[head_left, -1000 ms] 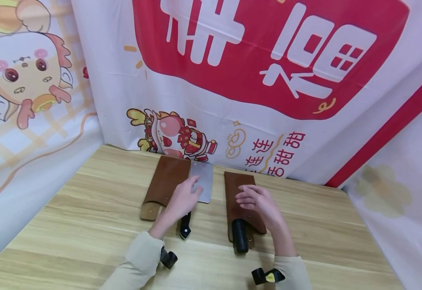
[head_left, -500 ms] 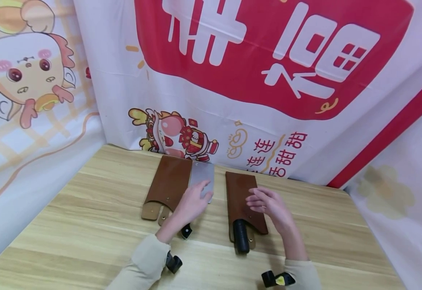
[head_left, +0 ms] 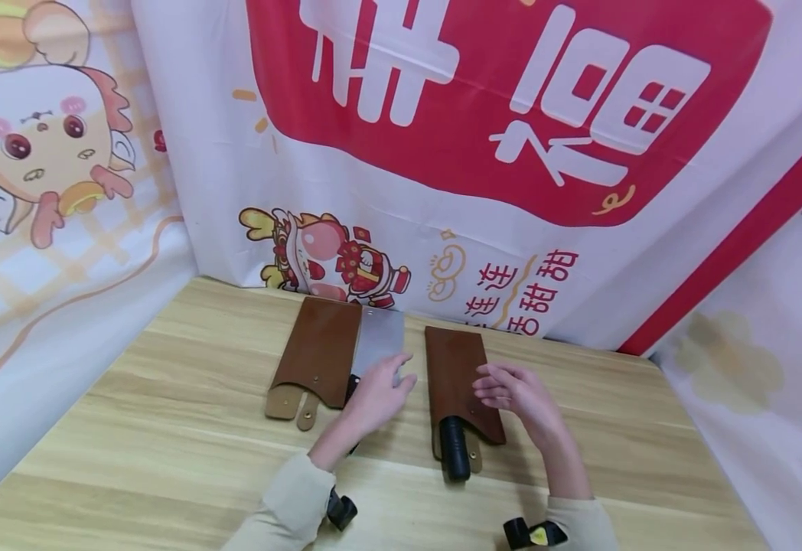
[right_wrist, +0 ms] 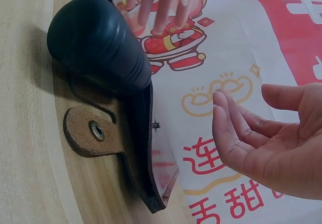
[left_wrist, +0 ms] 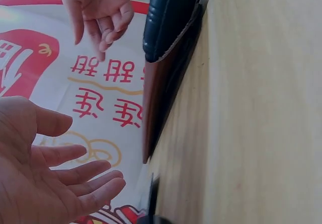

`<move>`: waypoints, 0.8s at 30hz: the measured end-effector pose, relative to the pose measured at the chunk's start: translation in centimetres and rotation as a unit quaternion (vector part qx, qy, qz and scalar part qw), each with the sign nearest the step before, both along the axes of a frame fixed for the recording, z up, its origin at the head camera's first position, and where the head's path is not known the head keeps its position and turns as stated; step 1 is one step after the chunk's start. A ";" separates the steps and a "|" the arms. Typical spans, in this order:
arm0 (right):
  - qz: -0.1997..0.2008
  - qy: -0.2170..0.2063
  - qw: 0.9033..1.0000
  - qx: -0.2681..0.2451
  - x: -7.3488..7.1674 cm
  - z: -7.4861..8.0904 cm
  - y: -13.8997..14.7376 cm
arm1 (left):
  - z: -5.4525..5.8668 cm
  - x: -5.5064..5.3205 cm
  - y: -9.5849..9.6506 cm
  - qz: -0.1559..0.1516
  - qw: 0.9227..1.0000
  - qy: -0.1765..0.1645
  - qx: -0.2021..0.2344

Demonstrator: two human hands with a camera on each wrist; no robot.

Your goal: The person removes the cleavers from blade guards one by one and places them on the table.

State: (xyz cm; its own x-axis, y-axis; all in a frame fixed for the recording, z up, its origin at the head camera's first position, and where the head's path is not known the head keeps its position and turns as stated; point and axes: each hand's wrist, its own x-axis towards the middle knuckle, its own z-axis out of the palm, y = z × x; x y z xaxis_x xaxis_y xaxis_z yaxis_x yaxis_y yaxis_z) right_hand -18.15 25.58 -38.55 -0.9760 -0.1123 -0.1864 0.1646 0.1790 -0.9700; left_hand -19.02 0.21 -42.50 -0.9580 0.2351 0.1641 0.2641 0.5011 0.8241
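Observation:
In the head view, a cleaver's bare metal blade (head_left: 380, 334) lies beside a brown leather sheath (head_left: 321, 344). My left hand (head_left: 376, 392) hovers over the cleaver's lower part and covers most of its black handle. Its fingers are spread and hold nothing, as the left wrist view also shows. To the right lies a second brown sheath (head_left: 451, 371), from which a black handle (head_left: 455, 450) sticks out; the blade inside is hidden. My right hand (head_left: 519, 396) is held above that sheath's right edge, fingers loosely bent around nothing in the right wrist view.
Both sheaths rest on a wood-grain table (head_left: 167, 428). Leather straps extend from their openings, one with a metal snap (right_wrist: 96, 130). A printed cloth (head_left: 346, 176) hangs along the table's back edge, with more cloth at both sides.
My left hand has moved right and slightly nearer, from over the blade toward the gap between the sheaths. My right hand has shifted right. Cleaver and sheaths stay put.

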 end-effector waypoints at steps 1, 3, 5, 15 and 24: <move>0.000 0.001 1.000 0.001 0.0 0.1 0.0 | -0.1 0.0 0.2 0.001 1.000 -0.003 0.000; 0.000 0.003 1.000 0.000 0.1 0.2 0.1 | -0.3 -0.1 0.5 0.005 1.000 -0.009 0.001; 0.000 0.003 1.000 0.000 0.1 0.2 0.2 | -0.6 -0.2 0.8 0.005 1.000 -0.011 -0.001; -0.004 0.003 1.000 -0.001 0.4 0.3 1.0 | -1.5 -0.3 2.1 -0.013 1.000 -0.023 0.013; -0.001 -0.005 1.000 0.008 0.7 -0.1 2.4 | -1.2 -0.3 3.3 -0.019 0.998 -0.046 0.032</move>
